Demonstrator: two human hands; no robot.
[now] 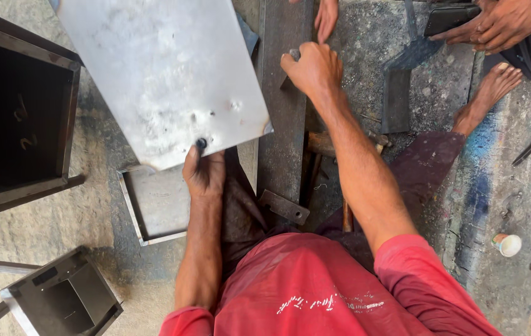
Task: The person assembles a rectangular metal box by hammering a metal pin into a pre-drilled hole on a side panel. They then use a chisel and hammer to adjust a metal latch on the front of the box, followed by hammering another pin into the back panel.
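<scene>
Rough grey concrete floor (pixel 79 205) lies under everything. At 12 o'clock the left hand (pixel 204 171) pinches the near edge of a big flat metal sheet (pixel 159 74), thumb on top. Toward 1 o'clock the right hand (pixel 312 65) is curled tight around a small grey tool (pixel 294 55) over a long dark steel bar (pixel 284 112). Another person's hands (pixel 496 25) hold a dark phone (pixel 449 17) at 2 o'clock.

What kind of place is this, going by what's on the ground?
Most likely a small metal fabrication workshop, worked at floor level. The left hand holds a sheet-metal panel, welded steel box frames stand on the grimy concrete floor, and a steel bar lies beneath the right hand.
</scene>
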